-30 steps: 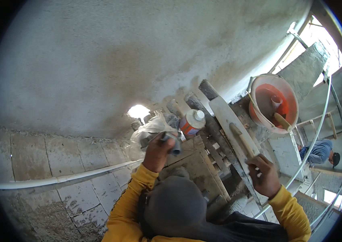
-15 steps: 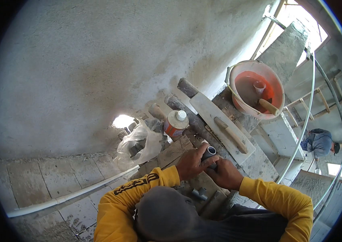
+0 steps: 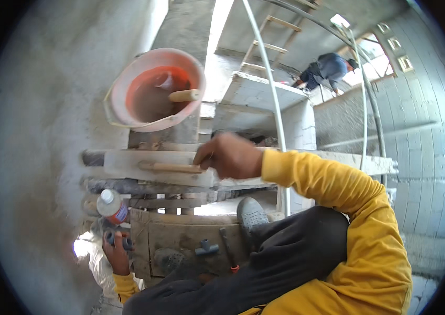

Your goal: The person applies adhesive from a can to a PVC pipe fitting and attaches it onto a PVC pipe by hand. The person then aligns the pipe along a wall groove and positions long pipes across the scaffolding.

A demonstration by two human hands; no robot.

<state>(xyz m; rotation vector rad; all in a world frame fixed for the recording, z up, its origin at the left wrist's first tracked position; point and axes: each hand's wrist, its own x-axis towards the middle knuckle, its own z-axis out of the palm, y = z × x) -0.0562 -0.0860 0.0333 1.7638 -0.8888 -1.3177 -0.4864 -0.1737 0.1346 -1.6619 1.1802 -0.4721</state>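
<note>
My left hand [image 3: 117,247], at lower left, grips dark grey pipe fittings [image 3: 115,239] beside an orange-labelled white-capped can [image 3: 112,207]. My right hand [image 3: 222,157], blurred, has curled fingers over the end of a wooden handle [image 3: 167,167] on a pale float board [image 3: 117,168]; what they hold is unclear. A grey T-fitting [image 3: 206,250] and a dark tool with a red end [image 3: 226,247] lie on the planks [image 3: 172,231] by my shoes and legs.
A bucket [image 3: 120,94] with orange inside holds grey mix, a cup and a wooden-handled tool. Pale pipes [image 3: 272,105] cross upward. A co-worker [image 3: 330,71] bends beyond a block ledge, near a wooden ladder [image 3: 275,44]. A plastered wall [image 3: 28,131] stands at left.
The view has swung right. My hands, together half a second ago, have parted: the left moved toward the can with the fittings, the right toward the float handle.
</note>
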